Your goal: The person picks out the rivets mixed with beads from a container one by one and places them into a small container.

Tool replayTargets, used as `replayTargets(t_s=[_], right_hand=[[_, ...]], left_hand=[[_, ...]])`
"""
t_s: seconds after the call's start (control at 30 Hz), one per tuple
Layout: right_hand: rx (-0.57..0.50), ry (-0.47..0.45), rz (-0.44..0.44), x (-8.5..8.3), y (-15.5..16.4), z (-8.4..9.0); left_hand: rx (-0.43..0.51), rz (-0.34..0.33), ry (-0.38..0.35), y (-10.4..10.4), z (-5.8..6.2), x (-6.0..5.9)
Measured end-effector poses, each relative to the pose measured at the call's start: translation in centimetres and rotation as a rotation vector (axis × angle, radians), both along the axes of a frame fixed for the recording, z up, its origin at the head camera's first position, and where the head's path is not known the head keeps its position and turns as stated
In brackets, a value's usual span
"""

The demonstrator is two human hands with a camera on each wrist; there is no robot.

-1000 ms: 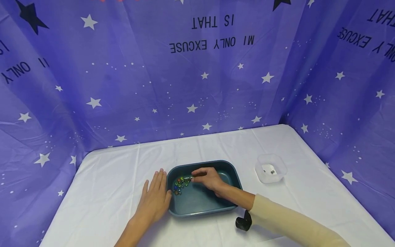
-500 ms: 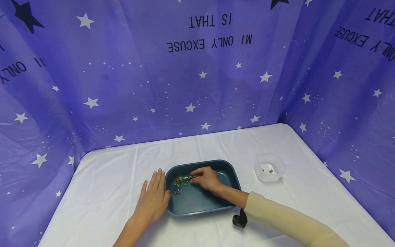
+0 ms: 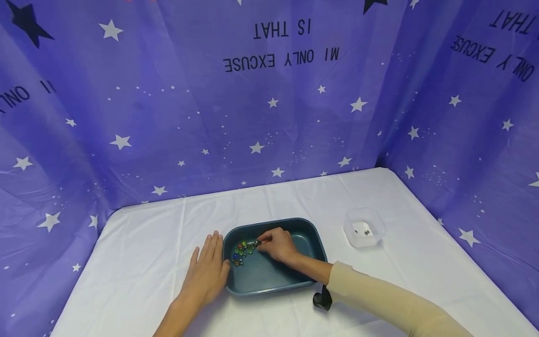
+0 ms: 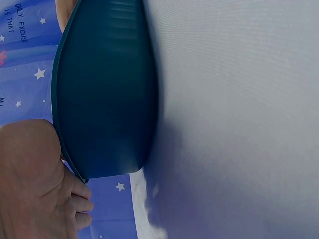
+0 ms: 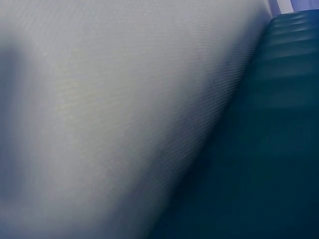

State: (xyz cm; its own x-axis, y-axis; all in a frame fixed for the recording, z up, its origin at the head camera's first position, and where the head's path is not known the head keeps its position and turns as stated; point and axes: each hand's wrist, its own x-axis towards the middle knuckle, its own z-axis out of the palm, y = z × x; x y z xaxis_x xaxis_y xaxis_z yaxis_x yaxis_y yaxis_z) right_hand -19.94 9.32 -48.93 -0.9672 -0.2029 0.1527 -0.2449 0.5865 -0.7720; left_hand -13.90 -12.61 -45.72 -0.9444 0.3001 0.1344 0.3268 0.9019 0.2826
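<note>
A dark teal tray [image 3: 269,290] stands on the white-clothed table. Along its left end lies a cluster of glossy marbles [image 3: 236,257], green, blue and reddish, mixed with small dark metallic pieces [image 3: 251,246]. My left hand [image 3: 206,276] lies straight-fingered along the tray's left side, the thumb right at the rim; its palm side shows in the left wrist view beside the tray wall [image 4: 104,89]. Inside the tray, my right hand [image 3: 278,245] has its bent fingertips and thumb at the cluster's right end. I cannot tell whether a small piece is pinched there.
A clear plastic box [image 3: 364,241] with a few small dark pieces [image 3: 366,232] stands right of the tray. A black wrist device [image 3: 322,301] hangs under the right sleeve [image 3: 379,292]. Purple star-printed curtains [image 3: 252,117] enclose the table at the back and sides.
The whole head view has drifted slightly left. My right thumb and fingertips have drawn nearer each other at the cluster's right end. The left hand stays beside the tray.
</note>
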Motion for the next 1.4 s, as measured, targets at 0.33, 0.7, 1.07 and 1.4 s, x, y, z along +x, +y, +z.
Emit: replayTargets(t_s=[0.33,0.7,1.07,1.4], right_hand=[[-0.003,0.018,0.01,-0.2,-0.1,-0.4],[-0.013,0.016,0.004,-0.2,-0.2,-0.1],[-0.085,0.005,0.003,-0.3,0.1,0.1],[-0.246,-0.028,0.073,-0.4,0.5,1.2]], left_hand=[[0.005,0.001,0.017,0.0,-0.3,-0.2],[0.013,-0.005,0.018,-0.2,-0.1,-0.1],[0.013,-0.006,0.005,-0.2,-0.3,0.0],[0.009,0.002,0.014,-0.2,-0.4,-0.1]])
